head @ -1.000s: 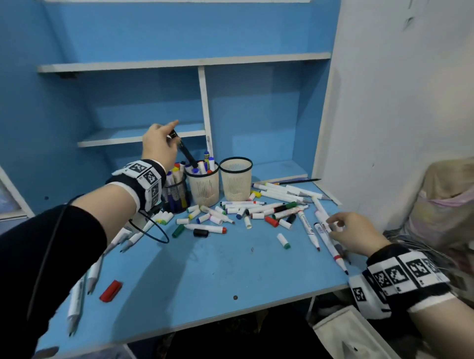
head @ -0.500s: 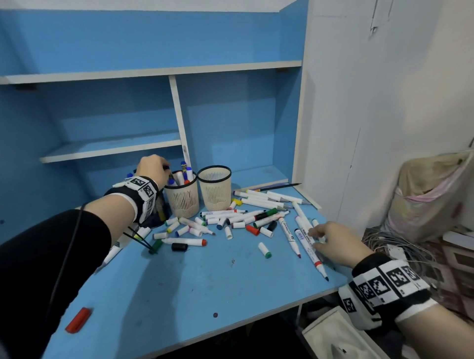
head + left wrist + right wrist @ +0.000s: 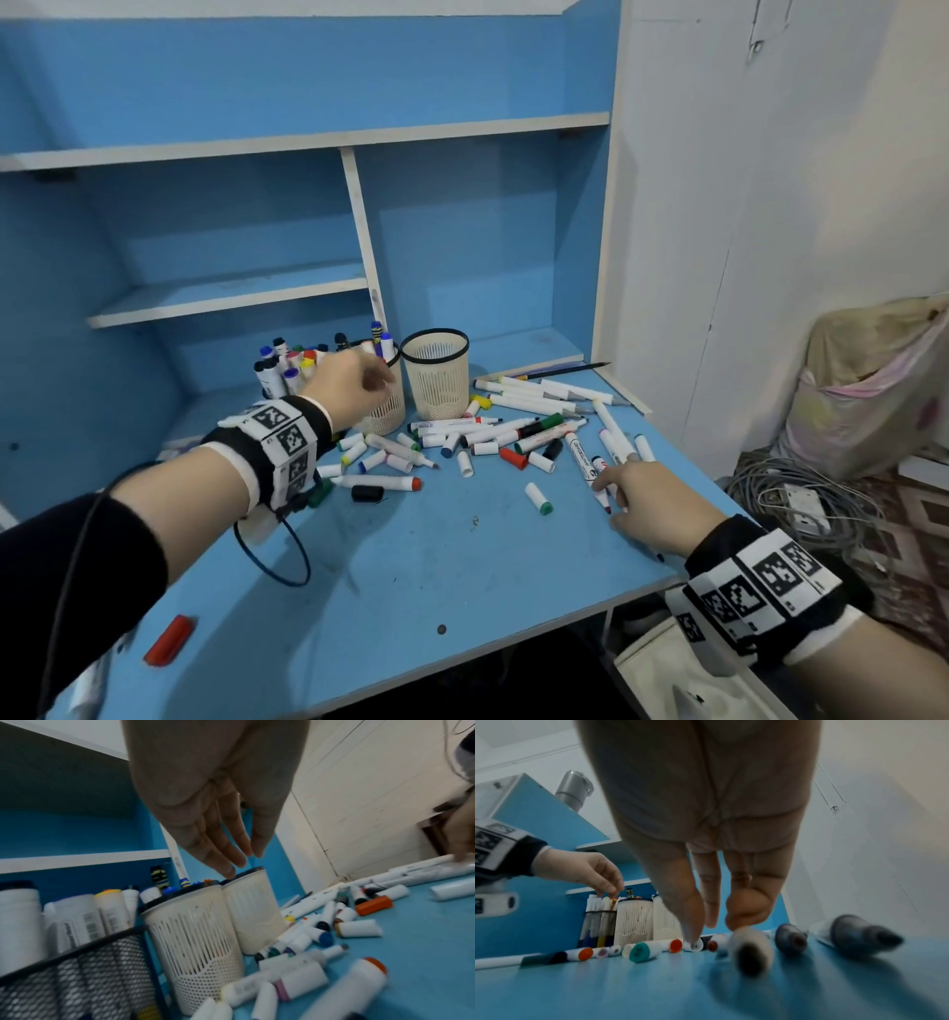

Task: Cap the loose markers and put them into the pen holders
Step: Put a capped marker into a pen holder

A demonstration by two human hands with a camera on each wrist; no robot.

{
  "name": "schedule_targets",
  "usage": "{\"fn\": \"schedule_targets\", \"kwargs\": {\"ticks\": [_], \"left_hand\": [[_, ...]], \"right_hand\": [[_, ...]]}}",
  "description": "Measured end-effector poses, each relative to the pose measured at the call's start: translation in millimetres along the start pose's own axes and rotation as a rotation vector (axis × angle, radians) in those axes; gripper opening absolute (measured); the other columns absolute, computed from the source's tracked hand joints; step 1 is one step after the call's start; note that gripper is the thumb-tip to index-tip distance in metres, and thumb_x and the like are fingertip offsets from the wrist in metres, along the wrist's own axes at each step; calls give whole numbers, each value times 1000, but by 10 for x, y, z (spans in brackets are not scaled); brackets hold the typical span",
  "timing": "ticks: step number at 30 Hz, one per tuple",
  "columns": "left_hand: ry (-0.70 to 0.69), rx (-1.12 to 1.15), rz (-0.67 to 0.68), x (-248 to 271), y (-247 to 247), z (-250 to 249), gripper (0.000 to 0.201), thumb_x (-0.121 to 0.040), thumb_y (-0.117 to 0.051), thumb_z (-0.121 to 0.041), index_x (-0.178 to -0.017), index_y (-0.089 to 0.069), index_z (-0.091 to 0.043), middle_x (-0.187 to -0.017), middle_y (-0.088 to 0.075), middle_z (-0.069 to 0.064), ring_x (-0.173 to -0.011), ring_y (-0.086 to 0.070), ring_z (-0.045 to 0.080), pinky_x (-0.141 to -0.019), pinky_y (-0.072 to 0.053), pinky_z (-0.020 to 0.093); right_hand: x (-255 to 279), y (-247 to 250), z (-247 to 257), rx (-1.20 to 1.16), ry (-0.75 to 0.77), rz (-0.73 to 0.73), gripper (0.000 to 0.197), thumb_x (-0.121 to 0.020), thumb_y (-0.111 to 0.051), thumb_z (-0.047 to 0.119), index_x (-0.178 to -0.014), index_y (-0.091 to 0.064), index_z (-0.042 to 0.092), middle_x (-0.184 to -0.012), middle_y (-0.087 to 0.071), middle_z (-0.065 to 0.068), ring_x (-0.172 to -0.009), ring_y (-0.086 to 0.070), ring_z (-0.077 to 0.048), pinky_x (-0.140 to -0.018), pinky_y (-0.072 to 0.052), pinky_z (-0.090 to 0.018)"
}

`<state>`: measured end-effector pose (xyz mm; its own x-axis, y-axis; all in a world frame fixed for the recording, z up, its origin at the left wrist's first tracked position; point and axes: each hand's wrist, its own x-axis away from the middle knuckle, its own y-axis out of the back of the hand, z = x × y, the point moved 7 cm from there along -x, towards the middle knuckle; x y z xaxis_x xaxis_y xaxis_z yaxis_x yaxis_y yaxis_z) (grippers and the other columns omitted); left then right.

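Observation:
My left hand (image 3: 380,377) hovers over the middle cream holder (image 3: 385,411), fingers relaxed and empty; the left wrist view shows its fingertips (image 3: 239,862) just above the holder rims. A black mesh holder (image 3: 272,385) to the left is packed with capped markers. The right cream holder (image 3: 436,375) looks empty. Loose markers and caps (image 3: 493,431) lie scattered across the blue desk. My right hand (image 3: 606,496) rests low at the desk's right side, fingertips touching a white red-tipped marker (image 3: 583,460). In the right wrist view its fingers (image 3: 713,923) reach down to a blurred marker (image 3: 752,949).
A red cap (image 3: 169,640) lies near the front left edge, a green-ended cap (image 3: 538,499) mid-desk, a black cap (image 3: 367,493) beside an orange-capped marker. A pencil (image 3: 565,369) lies at the back right. A white wall panel (image 3: 667,257) bounds the desk's right side; cables (image 3: 785,493) lie below.
My left hand lowered a black marker into the holders, let it go and now hovers empty. My right hand stayed on the markers at the right.

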<state>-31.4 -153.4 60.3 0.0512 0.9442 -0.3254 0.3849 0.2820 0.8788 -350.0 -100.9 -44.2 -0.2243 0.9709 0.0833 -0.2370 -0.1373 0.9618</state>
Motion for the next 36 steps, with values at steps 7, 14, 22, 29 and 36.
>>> {"fn": "schedule_targets", "kwargs": {"ticks": [7,14,22,29,36], "left_hand": [[1,-301,514,321,-503,166,26,-82,-67,-19,-108,-70,-14,-109,-68,2,-90,-58,12,-73,-39,16],[75,-398,654,389,-669,318,35,-76,-75,-20,-110,-70,-20,-109,-68,0,-88,-54,9,-73,-41,19],[123,-419,598,422,-539,492,32,-78,-73,-24,-110,-69,-17,-111,-66,2,-100,-59,16,-79,-45,22],[185,-396,583,722,-255,827,27,-78,-74,-20,-104,-70,-16,-89,-61,-5,-84,-56,12,-78,-46,22],[392,-549,926,1421,-74,1066,35,-75,-75,-18,-105,-65,-3,-75,-64,7,-36,-53,4,-40,-45,16]], "right_hand": [[111,98,-40,-70,-110,-116,37,-87,-58,11,-124,-56,13,-126,-53,-10,-110,-54,-24,-81,-37,-21],[178,87,7,-65,-167,-117,27,-87,-57,16,-112,-64,9,-120,-56,-11,-103,-57,-26,-81,-44,-27],[132,67,-137,-376,-313,-102,51,-77,-68,11,-126,-56,5,-133,-52,-12,-110,-55,-25,-83,-43,-25],[141,-9,-33,-1241,-267,-203,14,-82,-58,-6,-82,-69,3,-54,-57,-4,-40,-43,-11,-38,-34,-17],[25,-284,524,-1576,-114,-136,15,-86,-54,-5,-88,-64,6,-62,-61,-6,-45,-46,-11,-41,-34,-17]]}}
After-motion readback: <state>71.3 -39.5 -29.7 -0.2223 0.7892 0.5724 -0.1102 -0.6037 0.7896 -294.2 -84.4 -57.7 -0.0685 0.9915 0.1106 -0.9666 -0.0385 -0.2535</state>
